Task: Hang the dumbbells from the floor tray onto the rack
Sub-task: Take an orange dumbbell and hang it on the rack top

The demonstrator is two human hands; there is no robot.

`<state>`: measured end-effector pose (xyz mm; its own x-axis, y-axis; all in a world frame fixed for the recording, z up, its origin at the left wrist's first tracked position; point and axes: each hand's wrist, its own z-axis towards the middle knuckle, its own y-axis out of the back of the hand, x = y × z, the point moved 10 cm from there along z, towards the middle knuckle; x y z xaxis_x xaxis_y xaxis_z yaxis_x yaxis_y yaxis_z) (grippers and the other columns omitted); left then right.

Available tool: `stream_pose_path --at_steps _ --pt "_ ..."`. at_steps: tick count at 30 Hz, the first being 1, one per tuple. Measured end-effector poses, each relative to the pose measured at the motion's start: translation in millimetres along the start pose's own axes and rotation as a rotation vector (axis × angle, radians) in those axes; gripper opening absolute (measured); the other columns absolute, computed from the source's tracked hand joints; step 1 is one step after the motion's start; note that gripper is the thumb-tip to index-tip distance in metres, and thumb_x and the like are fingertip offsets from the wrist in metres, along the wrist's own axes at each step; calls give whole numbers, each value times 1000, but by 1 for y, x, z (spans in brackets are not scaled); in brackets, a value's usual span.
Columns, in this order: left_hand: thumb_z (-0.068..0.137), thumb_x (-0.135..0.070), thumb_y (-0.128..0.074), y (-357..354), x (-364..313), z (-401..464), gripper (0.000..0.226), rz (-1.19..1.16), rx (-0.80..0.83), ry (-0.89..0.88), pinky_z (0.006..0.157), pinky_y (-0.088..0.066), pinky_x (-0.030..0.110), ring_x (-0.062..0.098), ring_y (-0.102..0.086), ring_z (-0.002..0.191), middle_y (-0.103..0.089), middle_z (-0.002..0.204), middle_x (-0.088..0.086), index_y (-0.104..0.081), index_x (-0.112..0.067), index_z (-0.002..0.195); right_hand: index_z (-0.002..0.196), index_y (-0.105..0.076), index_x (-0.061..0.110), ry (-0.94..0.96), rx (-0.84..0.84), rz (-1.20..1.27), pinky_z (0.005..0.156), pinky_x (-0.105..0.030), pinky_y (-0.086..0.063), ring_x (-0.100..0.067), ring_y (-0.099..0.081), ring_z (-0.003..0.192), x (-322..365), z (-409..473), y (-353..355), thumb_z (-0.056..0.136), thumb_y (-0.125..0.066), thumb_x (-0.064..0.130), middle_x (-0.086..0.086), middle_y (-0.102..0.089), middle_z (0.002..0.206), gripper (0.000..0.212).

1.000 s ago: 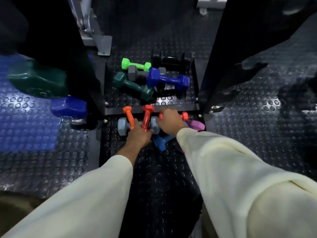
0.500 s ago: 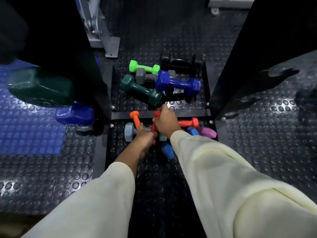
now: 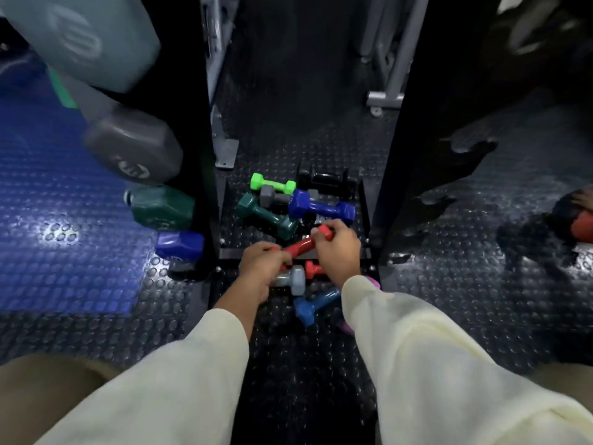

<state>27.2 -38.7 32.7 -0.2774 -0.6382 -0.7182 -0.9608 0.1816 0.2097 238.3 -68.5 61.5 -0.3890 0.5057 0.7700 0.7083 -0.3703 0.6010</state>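
Both hands clamped on red dumbbell [image 3: 305, 244], lifted over floor tray [image 3: 364, 200] front edge: right hand [image 3: 337, 252] upper end, left hand [image 3: 261, 268] lower, probably. Risk: slips, drops onto the pile.

sleeves: pale cream, long and loose on both arms, soft folds near the elbows
left sleeve [image 3: 179, 380]: cuff pushed back from the left hand [image 3: 261, 268], forearm bare
right sleeve [image 3: 433, 364]: cuff reaches the wrist of the right hand [image 3: 337, 255]
trousers [image 3: 48, 390]: tan, beside the left sleeve's outer edge
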Motion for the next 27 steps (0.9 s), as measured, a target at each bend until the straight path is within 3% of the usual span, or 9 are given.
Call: stream_pose_path --at_steps 2,4,6,9,12,16,19,23,27 --pt "64 -8 -77 10 -20 -20 29 -7 -8 -48 74 -58 35 23 -68 78 -76 87 5 -74 -24 89 115 -68 25 28 -19 48 96 -37 -51 -23 -63 102 24 -10 21 92 -68 42 -6 -66 111 29" --pt "59 -10 -77 22 -44 -41 35 -5 -36 -116 73 -58 33 21 -67 73 -76 87 6 -75 -25 90 110 -69 24 75 -39 67 87 -31 -49 -19 -64 94 51 -19 42 91 -71 41 -2 -69 103 25" --pt "55 -9 -78 34 -74 -66 41 6 -60 -191 75 -65 38 23 -70 71 -75 87 4 -76 -25 93 110 -68 24 130 -41 59 76 -24 -41 -13 -61 83 80 -29 66 93 -72 38 3 -69 93 22" --pt "62 -7 -81 44 -118 -108 41 16 -42 -278 73 -66 45 23 -73 71 -74 89 4 -76 -24 99 106 -67 24 188 -63 73 72 -20 -38 -10 -62 78 120 -47 105 94 -71 39 6 -69 88 20" --pt "51 -26 -80 55 -165 -148 40 64 -90 -432 77 -65 42 21 -75 76 -75 83 -3 -74 -28 90 105 -69 23 258 -150 103 75 -19 -40 -11 -64 83 165 -64 150 94 -71 41 6 -71 88 21" --pt "63 -26 -82 71 -225 -208 36 103 -143 -635 78 -63 38 20 -73 75 -74 82 -7 -74 -31 97 108 -71 23 340 -223 167 63 -5 -39 1 -62 75 221 -90 201 95 -70 40 11 -69 84 21" --pt "75 -24 -83 87 -260 -243 37 150 -199 -754 83 -57 29 15 -70 83 -72 88 -10 -75 -27 111 120 -72 27 391 -242 194 79 -16 -43 -5 -65 86 255 -105 226 95 -69 45 11 -71 89 31" --pt "85 -34 -82 104 -291 -281 50 178 -247 -874 100 -53 35 20 -68 106 -73 113 0 -68 -20 132 125 -73 28 446 -247 231 84 -20 -49 3 -64 88 288 -122 248 94 -70 45 18 -70 90 35" --pt "90 -47 -76 123 -319 -322 45 218 -332 -1012 94 -54 34 16 -66 102 -71 108 -5 -69 -22 127 120 -75 32 490 -274 260 95 -39 -57 -6 -69 91 319 -131 268 89 -71 54 15 -73 88 39"
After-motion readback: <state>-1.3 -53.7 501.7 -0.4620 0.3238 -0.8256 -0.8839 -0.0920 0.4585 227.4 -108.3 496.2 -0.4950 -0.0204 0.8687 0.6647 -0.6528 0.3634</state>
